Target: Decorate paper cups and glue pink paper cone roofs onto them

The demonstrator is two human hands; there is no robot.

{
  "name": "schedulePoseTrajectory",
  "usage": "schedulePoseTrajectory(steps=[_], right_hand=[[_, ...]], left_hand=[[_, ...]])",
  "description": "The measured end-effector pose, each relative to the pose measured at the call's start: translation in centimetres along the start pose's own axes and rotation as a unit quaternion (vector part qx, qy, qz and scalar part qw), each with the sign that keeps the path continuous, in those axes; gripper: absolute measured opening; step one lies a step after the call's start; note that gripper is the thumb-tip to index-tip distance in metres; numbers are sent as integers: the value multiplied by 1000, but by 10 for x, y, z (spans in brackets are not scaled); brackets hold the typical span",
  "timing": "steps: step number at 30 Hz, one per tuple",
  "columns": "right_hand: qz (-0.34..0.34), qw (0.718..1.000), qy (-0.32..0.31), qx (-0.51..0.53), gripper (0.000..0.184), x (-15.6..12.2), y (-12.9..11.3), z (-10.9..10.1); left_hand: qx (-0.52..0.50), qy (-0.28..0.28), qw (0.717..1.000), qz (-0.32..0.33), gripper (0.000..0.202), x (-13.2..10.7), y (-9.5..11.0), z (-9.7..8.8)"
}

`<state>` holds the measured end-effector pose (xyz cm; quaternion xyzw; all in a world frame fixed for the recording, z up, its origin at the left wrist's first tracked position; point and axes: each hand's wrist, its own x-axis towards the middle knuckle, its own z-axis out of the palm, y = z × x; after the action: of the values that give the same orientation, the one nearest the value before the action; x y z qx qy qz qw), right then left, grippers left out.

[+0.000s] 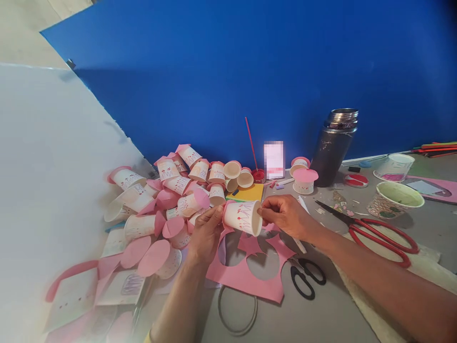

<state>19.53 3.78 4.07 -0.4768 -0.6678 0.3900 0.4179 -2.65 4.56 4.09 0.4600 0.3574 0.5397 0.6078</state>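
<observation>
A white paper cup (243, 217) with red marks and purple zigzag lines lies sideways between my hands, its open mouth to the right. My left hand (207, 233) grips the base end, where a pink piece shows. At the mouth, my right hand (283, 214) pinches the rim between thumb and fingers. Beneath the cup is a pink sheet (246, 282) with round holes cut out of it. Black-handled scissors (307, 276) lie right of that sheet, and a grey ring (237, 328) sits in front of it.
Many decorated cups with pink discs (143, 226) are heaped at the left. Red-handled scissors (378, 236), a patterned cup (396, 200) and a dark flask (333, 147) stand or lie at the right. A blue panel (228, 71) rises behind, near a phone (274, 159).
</observation>
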Motion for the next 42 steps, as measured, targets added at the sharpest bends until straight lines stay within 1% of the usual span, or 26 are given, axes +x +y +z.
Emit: schedulePoseTrajectory(steps=[2,4,5,6,7,8,10,11,13,15,16,18,20,21,24,25,29,34,35,37,40,42], right_hand=[[15,999,-9,30,28,1,2,1],[16,999,-2,51,29,2,3,1],[5,999,16,38,29,3,4,0],[-14,999,48,3,29,4,6,0],[-40,994,92,-51,29,4,8,-1],[-68,981,142,-115,28,5,11,-1],[-125,937,228,-233,26,5,17,-2],[-152,913,256,-278,25,6,20,-3],[-208,865,287,-355,27,5,23,-3],[-266,815,298,-419,30,4,23,-2],[-294,791,299,-446,31,2,21,-1],[-343,752,293,-481,32,-2,16,3],[-378,731,281,-494,33,-6,10,9],[-391,727,273,-495,33,-8,8,13],[-419,722,259,-485,31,-12,5,23],[-425,722,258,-481,31,-13,5,25],[-431,728,249,-472,29,-15,6,31],[-433,736,231,-466,23,-17,5,31],[-428,745,233,-456,23,-16,5,30],[-398,781,241,-415,22,-13,6,25],[-304,857,259,-325,20,-5,13,15],[-232,901,257,-262,19,1,19,8]], left_hand=[[-2,14,1000,-5,32,0,-1,1],[-30,56,998,-10,40,0,-1,1],[-49,82,995,-12,44,1,-1,1],[-65,107,992,-14,47,1,0,1],[-73,127,989,-21,49,1,-1,1],[-71,138,987,-32,50,1,-1,1],[-40,136,988,-60,46,0,-5,2],[-14,123,990,-68,42,-1,-8,4],[42,86,993,-72,36,-5,-15,9],[60,44,994,-84,35,-12,-21,16],[41,25,994,-98,34,-15,-24,20],[-46,-4,989,-142,38,-21,-28,28],[-149,0,973,-177,40,-25,-30,34],[-192,12,964,-186,35,-26,-29,36],[-269,53,943,-189,12,-25,-27,39],[-282,61,939,-188,11,-24,-26,39],[-300,81,932,-188,22,-23,-23,42],[-281,116,934,-189,28,-20,-22,43],[-280,122,933,-192,29,-19,-20,42],[-288,129,929,-194,29,-16,-17,39],[-313,120,920,-203,31,-13,-12,36],[-333,101,912,-217,31,-12,-11,34]])
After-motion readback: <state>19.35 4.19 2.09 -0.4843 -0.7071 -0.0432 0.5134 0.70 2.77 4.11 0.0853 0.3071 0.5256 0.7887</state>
